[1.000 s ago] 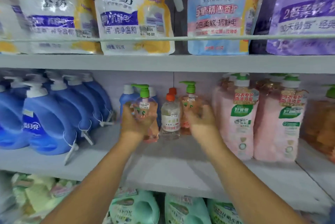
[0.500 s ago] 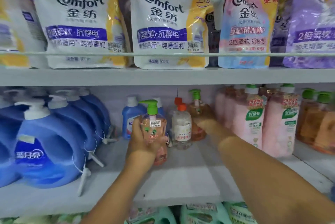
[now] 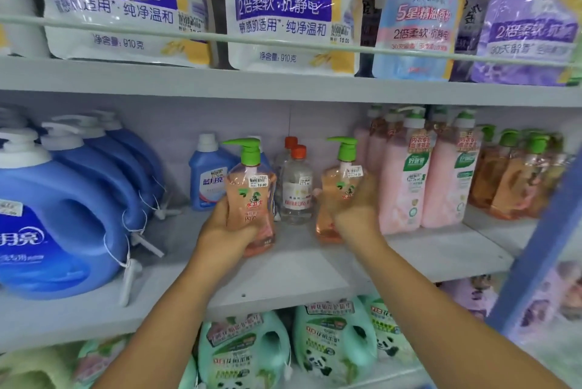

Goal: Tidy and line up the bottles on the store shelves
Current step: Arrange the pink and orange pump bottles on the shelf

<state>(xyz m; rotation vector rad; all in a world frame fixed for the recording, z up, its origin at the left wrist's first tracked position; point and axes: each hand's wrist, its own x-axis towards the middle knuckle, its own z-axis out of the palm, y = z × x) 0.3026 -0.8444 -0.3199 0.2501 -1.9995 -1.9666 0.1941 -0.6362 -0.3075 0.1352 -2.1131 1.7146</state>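
Two peach pump bottles with green pump heads stand on the middle grey shelf [image 3: 283,272]. My left hand [image 3: 225,231] is wrapped around the left pump bottle [image 3: 253,196], which is upright near the shelf's front. My right hand [image 3: 356,209] grips the right pump bottle [image 3: 337,190], upright and a little further back. Between them stand two clear bottles with orange caps [image 3: 296,190]. A small blue bottle with a white cap [image 3: 208,177] stands behind the left pump bottle.
Large blue detergent jugs [image 3: 59,225] fill the shelf's left side, their tags hanging forward. Pink pump bottles [image 3: 422,181] and orange pump bottles [image 3: 510,177] stand to the right. Refill pouches [image 3: 283,11] hang behind a rail above. Green jugs [image 3: 245,354] sit on the shelf below.
My right hand has pulled the second peach pump bottle forward from the back of the shelf. My left hand still holds its bottle. The camera has moved closer.
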